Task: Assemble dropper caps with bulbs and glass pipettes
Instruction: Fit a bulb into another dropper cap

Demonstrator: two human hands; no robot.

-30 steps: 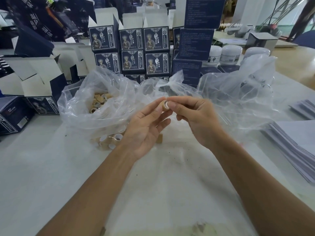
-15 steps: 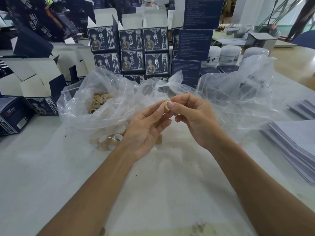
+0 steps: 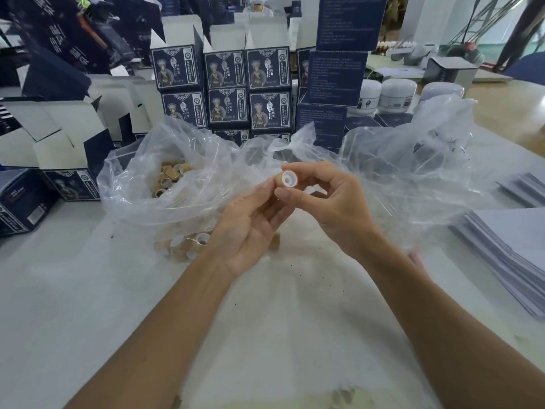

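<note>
Fingertips of my right hand pinch a tan dropper cap, white insert facing me; my left hand steadies it with loosely curled fingers. Best to hold it square while seating the bulb. Navy boxes behind carry writing too small to read.

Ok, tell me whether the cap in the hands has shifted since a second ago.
No. The cap stays just below the clear bag's twisted peak, held between the left hand and right hand.
</note>
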